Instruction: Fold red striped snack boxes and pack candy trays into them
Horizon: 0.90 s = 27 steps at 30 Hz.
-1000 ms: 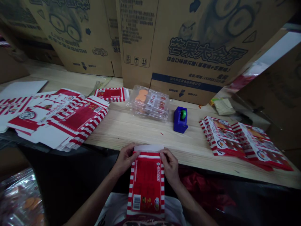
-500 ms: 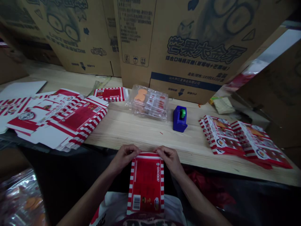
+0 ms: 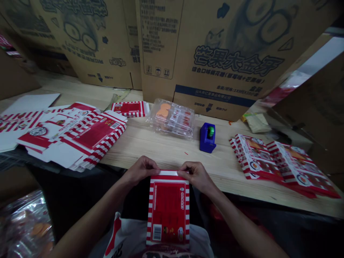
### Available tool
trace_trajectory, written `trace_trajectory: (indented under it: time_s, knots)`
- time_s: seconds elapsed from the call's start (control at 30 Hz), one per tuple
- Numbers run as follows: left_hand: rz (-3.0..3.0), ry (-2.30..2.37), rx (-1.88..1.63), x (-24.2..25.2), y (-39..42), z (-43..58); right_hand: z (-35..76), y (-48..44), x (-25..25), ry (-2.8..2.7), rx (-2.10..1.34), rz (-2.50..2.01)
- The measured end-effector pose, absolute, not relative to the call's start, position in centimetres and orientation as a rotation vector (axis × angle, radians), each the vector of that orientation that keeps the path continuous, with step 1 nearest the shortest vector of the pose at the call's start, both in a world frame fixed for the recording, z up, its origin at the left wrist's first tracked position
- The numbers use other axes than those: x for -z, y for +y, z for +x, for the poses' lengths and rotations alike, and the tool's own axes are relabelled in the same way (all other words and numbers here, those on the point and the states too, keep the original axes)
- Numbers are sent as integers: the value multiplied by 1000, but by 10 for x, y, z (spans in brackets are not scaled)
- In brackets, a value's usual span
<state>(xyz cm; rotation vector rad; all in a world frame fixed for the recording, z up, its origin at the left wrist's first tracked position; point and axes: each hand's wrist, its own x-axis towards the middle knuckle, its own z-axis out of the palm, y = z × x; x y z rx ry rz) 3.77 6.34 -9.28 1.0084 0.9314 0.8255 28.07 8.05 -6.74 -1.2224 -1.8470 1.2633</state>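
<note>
I hold a red box with red-and-white striped edges point(image 3: 168, 208) upright against my lap, its barcode at the lower left. My left hand point(image 3: 141, 169) pinches the box's top left corner and my right hand point(image 3: 196, 175) pinches the top right corner, fingers pressed on the closed top flap. Both hands sit just in front of the wooden table's near edge point(image 3: 172, 157).
A stack of flat unfolded cartons point(image 3: 72, 134) lies at the left. A clear plastic tray of toys point(image 3: 173, 118) and a blue tape dispenser point(image 3: 206, 138) stand mid-table. Finished boxes point(image 3: 279, 161) lie at the right. Large cardboard cartons point(image 3: 215, 53) wall the back.
The white top flap that stood open a second ago is now folded down shut. My hands stayed on the top corners and shifted slightly up toward the table edge.
</note>
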Motion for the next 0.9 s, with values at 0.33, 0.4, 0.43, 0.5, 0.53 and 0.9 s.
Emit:
trace_trajectory:
  time_s: [0.33,0.4,0.43,0.5,0.53,0.9]
  knots:
    - [1278,859,-756,89,71,36,284,81,64,-1898,-1318,-1190]
    - [1465,861,-784,88,67,36,284,77,62,-1925,-1249,-1177]
    - [1550,861,-798,87,64,36,285,76,61,-1934,-1213,-1171]
    - [1646,855,-822,88,59,37,287,71,59,-1937,-1181,-1152]
    - [1656,845,-835,89,56,38,288,68,60,-1929,-1183,-1138]
    - [1174,889,-1159,124,33,66,291,39,93,-1619,-998,-1235]
